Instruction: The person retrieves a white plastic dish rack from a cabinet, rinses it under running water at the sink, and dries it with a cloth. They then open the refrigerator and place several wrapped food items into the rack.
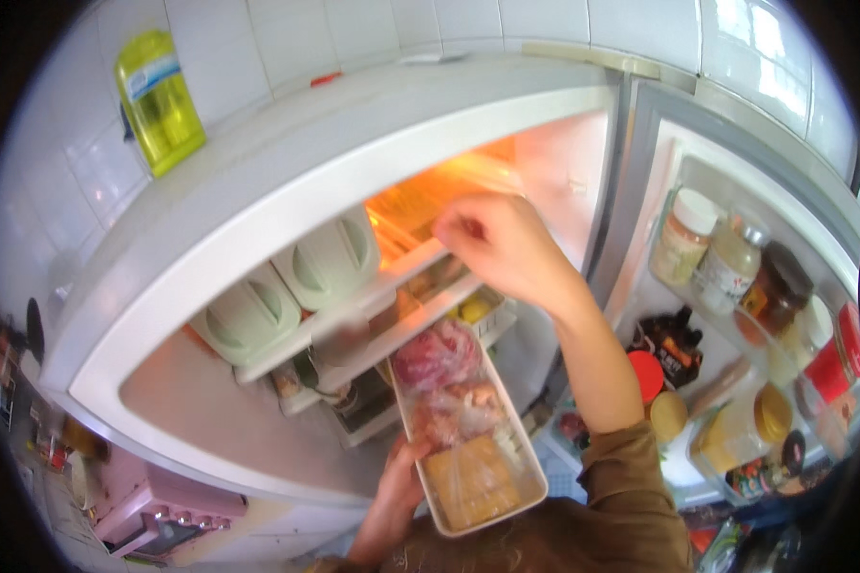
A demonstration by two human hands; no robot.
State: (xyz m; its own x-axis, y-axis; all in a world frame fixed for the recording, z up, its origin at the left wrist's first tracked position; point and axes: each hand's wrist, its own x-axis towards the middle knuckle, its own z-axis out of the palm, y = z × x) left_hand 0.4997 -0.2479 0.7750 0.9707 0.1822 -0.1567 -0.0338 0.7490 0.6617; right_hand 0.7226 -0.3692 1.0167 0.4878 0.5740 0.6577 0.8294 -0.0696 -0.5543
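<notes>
My left hand (399, 469) grips the side of a long, narrow white plastic bin (536, 469), held tilted in front of the open refrigerator. Red meat in clear plastic (441, 354) fills its far end. Pinkish-orange bagged food (466, 408) lies in the middle, and a block of what looks like fried tofu in clear film (473, 480) sits at the near end. Raised at the upper shelf, my right hand (491, 240) is blurred, its fingers curled with nothing visible in them. Left of it, two pale green bins (326, 258) with recessed handles stand on the shelf (279, 351).
The open refrigerator door (645, 165) on the right carries several jars (734, 265) and a red-lidded container (645, 376). Lower shelves hold yellow items in a basket (476, 308). A yellow-green bottle (159, 104) stands on the refrigerator top. A pink oven (165, 508) is at lower left.
</notes>
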